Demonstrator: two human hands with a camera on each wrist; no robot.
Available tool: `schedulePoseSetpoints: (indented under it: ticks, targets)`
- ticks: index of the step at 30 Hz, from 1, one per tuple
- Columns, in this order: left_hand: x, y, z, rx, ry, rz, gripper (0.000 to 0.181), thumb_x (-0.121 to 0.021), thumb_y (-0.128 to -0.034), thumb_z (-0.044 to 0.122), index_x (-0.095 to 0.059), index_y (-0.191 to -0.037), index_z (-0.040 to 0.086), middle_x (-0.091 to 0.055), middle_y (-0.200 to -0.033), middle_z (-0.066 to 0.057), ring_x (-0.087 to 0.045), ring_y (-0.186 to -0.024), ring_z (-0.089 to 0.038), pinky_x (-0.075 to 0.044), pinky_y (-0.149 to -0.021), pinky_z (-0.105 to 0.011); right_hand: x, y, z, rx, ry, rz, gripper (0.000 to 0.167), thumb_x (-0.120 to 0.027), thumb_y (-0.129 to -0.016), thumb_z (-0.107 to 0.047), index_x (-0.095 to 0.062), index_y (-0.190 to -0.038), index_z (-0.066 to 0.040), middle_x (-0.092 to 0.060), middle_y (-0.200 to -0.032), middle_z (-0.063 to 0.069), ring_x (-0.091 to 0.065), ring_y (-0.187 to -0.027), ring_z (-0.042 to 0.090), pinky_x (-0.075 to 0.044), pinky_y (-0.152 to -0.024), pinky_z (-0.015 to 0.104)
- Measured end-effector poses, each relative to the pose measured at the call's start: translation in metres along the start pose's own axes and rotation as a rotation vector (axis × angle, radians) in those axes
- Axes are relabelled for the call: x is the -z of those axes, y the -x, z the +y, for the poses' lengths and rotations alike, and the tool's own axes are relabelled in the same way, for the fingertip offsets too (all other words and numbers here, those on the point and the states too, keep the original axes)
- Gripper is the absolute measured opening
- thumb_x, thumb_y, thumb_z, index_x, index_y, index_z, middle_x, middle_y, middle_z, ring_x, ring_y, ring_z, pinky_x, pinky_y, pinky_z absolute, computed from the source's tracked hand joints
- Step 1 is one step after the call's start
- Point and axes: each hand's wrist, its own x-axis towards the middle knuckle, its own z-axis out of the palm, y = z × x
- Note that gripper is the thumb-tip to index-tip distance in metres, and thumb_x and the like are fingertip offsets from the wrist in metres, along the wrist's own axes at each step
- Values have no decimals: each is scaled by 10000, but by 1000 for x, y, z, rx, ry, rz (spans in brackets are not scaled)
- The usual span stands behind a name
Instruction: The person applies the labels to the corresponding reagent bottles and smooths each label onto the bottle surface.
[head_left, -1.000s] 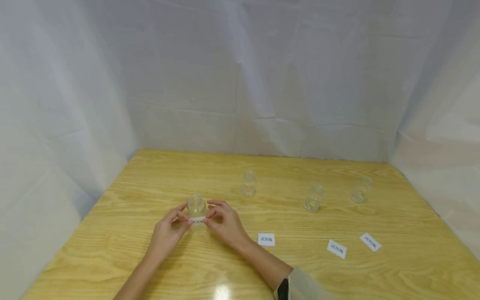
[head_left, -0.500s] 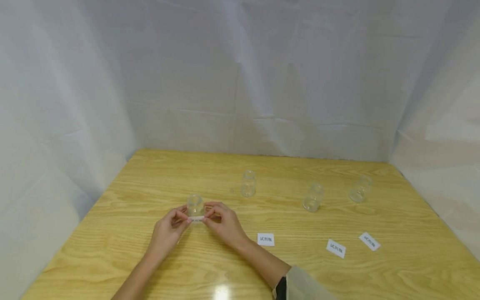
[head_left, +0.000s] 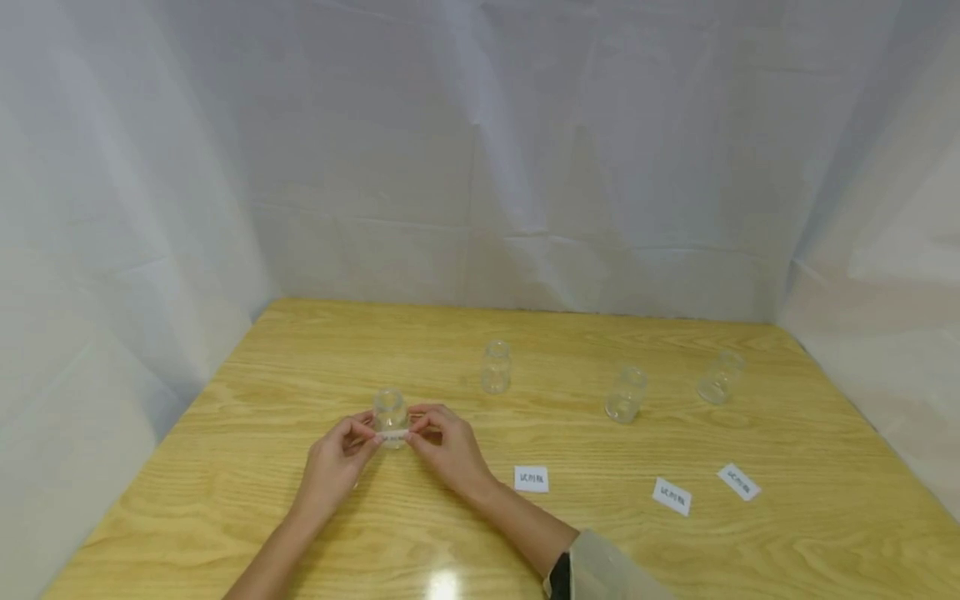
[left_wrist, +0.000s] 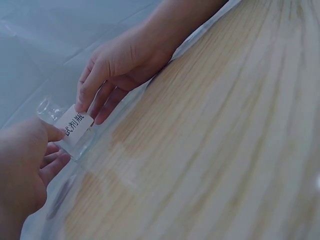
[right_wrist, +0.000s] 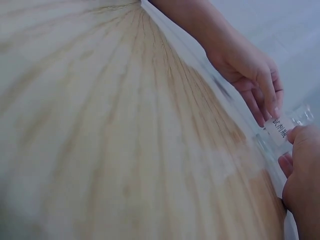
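the near bottle (head_left: 390, 417) looks like clear glass, smooth and shiny. the label (left_wrist: 75, 124) against it looks like white paper, flat and matt with dark print. three other bottles (head_left: 496, 371) (head_left: 626, 395) (head_left: 721, 379) have the same see-through, glassy finish, and three loose labels (head_left: 531, 479) (head_left: 672, 497) (head_left: 739, 482) the same matt white. the tabletop (head_left: 300, 358) shows yellowish wood grain, smooth and glossy. the hanging sheet (head_left: 360, 167) is pale and creased with a faint sheen, cloth or plastic unclear. the sleeve (head_left: 611, 571) looks like dull pale cloth.
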Motion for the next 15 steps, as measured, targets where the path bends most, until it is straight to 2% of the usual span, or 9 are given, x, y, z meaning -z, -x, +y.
schedulePoseSetpoints:
  ticks: [7, 15]
  targets:
    - [-1, -1, 0, -5, 6, 3, 111, -638, -823, -58, -543, -879, -75, -530, -1172, -283, -545, -1049, -378, -485, -798, -281, -13, -6, 39, 1, 17, 44, 51, -662, -809, 33, -612, -815, 30, -593, -1097, 146, -595, -956, 266, -498, -763, 231]
    - [-1, -1, -2, -6, 25, 29, 106, -635, -821, -69, -538, -863, -75, -536, -1156, -290, -534, -1060, -390, -487, -786, -275, -18, -7, 41, 60, 18, 82, 62, -663, -808, 25, -605, -791, 38, -611, -1038, 119, -604, -918, 182, -496, -744, 201]
